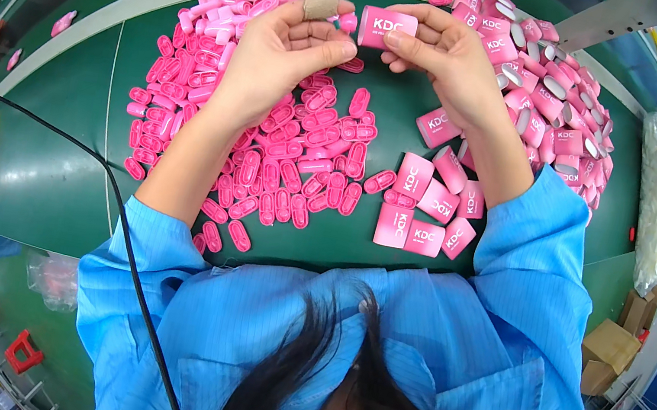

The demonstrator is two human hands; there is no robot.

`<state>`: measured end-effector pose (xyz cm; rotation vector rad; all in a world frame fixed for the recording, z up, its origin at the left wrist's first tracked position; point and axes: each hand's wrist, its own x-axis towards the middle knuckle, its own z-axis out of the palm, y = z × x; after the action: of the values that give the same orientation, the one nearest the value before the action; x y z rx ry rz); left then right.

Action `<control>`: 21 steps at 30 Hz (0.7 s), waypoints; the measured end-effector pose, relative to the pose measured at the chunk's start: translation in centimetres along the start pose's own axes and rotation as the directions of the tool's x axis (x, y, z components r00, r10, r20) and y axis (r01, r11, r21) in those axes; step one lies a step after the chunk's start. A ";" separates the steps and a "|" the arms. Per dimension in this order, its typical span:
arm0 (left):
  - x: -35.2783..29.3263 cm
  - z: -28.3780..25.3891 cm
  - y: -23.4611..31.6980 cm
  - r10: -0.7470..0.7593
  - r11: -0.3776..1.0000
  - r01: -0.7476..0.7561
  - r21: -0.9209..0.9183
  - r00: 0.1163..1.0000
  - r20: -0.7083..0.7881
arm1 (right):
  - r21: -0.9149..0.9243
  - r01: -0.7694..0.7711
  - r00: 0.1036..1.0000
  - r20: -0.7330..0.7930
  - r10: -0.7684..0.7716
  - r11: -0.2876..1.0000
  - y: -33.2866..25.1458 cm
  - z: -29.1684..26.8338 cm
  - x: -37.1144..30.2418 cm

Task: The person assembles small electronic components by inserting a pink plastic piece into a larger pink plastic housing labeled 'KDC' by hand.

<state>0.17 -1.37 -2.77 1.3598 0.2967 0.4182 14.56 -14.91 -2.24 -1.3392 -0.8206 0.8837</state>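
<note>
Head view: far centre, the right hand clamps its fingers on a rounded pink case with white lettering; the left hand pinches a half-hidden small pink piece.

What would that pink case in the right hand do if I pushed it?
The pink case seems stiff: its edges look straight in the right hand. It might slide, since it looks smooth. Laid flat, it probably wouldn't roll, as its face looks broad.

We are finding a middle passage over the green worktop — heaped pink oval pieces are crowding its left, piled pink shells blocking its right.
</note>
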 end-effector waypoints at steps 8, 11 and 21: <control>0.2 0.2 0.0 0.071 0.997 -0.068 0.036 0.993 -0.095 | -0.085 0.088 0.996 -0.007 -0.089 0.992 -0.7 -0.1 -0.2; -0.3 0.6 -0.4 0.049 0.994 -0.037 0.102 0.992 -0.119 | -0.126 0.088 0.996 0.032 -0.084 0.988 -0.5 0.2 -0.2; -0.9 1.4 0.4 0.108 0.988 -0.089 0.127 0.983 -0.150 | -0.093 0.152 0.988 -0.017 -0.155 0.984 -0.5 0.8 -0.8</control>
<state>-0.12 -2.92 -2.11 1.4662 0.3896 0.5995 13.57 -15.26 -1.69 -1.3440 -0.9424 0.7153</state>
